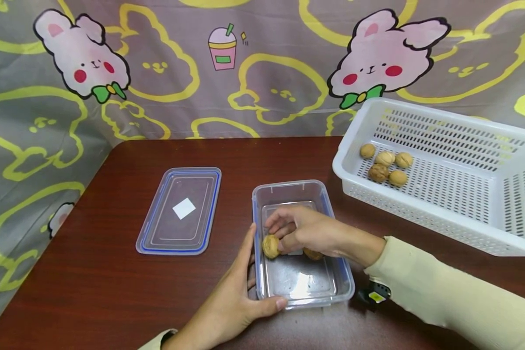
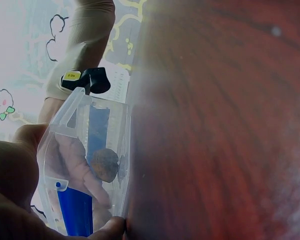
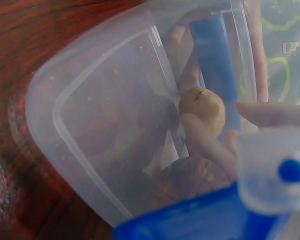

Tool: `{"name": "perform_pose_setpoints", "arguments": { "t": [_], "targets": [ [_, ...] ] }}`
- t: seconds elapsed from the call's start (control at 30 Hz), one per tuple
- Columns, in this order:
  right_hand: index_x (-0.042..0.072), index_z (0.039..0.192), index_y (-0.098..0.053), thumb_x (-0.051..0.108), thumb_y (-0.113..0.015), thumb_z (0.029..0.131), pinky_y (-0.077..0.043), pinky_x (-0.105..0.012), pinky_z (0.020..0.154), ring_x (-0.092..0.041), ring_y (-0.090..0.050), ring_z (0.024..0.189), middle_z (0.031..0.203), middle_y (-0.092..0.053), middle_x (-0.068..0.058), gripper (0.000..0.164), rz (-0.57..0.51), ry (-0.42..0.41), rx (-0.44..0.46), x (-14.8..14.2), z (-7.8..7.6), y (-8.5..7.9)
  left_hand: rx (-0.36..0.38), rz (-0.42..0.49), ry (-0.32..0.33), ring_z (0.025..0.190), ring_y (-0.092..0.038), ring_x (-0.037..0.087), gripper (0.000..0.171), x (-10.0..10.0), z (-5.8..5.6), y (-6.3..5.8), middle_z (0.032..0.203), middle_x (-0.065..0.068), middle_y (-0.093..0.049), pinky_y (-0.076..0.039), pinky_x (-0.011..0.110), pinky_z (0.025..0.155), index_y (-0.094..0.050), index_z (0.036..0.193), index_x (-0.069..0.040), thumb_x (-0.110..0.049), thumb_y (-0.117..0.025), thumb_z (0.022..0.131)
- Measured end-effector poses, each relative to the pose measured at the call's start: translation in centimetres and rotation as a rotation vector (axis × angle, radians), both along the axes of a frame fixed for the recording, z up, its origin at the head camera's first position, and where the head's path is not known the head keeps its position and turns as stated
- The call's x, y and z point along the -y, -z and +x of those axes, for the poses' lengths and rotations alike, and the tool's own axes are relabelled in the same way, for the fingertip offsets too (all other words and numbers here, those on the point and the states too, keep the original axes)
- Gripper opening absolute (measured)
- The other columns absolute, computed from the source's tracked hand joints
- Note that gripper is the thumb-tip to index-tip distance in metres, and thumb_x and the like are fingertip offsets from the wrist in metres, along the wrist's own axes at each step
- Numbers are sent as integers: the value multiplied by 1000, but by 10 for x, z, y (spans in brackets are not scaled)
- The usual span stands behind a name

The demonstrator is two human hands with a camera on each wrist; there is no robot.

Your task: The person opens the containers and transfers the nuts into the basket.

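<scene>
A clear plastic food container (image 1: 304, 297) with blue sealing strips stands uncovered on the table. My left hand (image 1: 234, 296) grips its near left corner, thumb at the near rim and fingers along the left wall. My right hand (image 1: 308, 231) reaches inside from the right. Its thumb tip touches a pale walnut (image 1: 271, 246) by the left wall, while the other fingers are spread away from the thumb. In the right wrist view, one straight finger stands apart from this walnut (image 3: 205, 110). A darker walnut (image 1: 312, 253) lies in the container, partly hidden beneath the right hand.
Left of the container lies its clear lid (image 1: 162, 238) with a blue seal and a white sticker (image 1: 184, 208). At the right, a white perforated basket (image 1: 446, 214) holds several walnuts (image 1: 385, 158) in its left end. A patterned curtain (image 1: 262, 63) hangs behind the dark red table (image 1: 87, 291).
</scene>
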State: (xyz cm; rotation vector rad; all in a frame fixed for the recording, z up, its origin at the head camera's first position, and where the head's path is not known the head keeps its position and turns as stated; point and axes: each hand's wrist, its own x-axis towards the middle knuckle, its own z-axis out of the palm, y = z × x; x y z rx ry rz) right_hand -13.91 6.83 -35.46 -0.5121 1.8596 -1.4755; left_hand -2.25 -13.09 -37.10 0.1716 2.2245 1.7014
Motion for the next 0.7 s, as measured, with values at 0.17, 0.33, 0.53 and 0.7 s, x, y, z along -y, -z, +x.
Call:
{"name": "perform_pose_setpoints", "arguments": {
  "t": [0.17, 0.33, 0.53, 0.7],
  "targets": [
    [-10, 130, -58, -7, -72, 82, -59, -28, 90, -21, -67, 106, 121, -66, -19, 51, -43, -26, 22, -1, -1, 1, -4, 7, 6, 150, -40, 39, 131, 0, 0, 0, 166, 25, -32, -50, 48, 113, 1, 170, -30, -21, -93, 79],
    [-9, 130, -59, -7, -74, 82, -58, -27, 86, -18, -66, 99, 117, -68, -16, 50, -80, -32, 40, 0, -1, -1, -5, 10, 7, 149, -41, 39, 131, 0, 0, 0, 165, 24, -33, -51, 45, 113, 1, 170, -30, -22, -93, 79],
    [-9, 128, -61, 1, -78, 85, -56, -24, 82, -15, -64, 94, 106, -71, -7, 48, -78, -4, 30, -1, 1, -3, -4, 13, 5, 149, -42, 38, 131, 0, 0, 0, 165, 23, -34, -50, 45, 114, 1, 170, -30, -21, -93, 79],
    [-15, 127, -59, 1, -75, 89, -65, -34, 87, -18, -72, 90, 100, -70, -6, 44, -127, 30, 112, 0, 2, -2, -3, 7, 3, 149, -42, 38, 131, 0, 0, 0, 165, 22, -34, -50, 46, 114, 0, 170, -32, -22, -93, 79]
  ]
}}
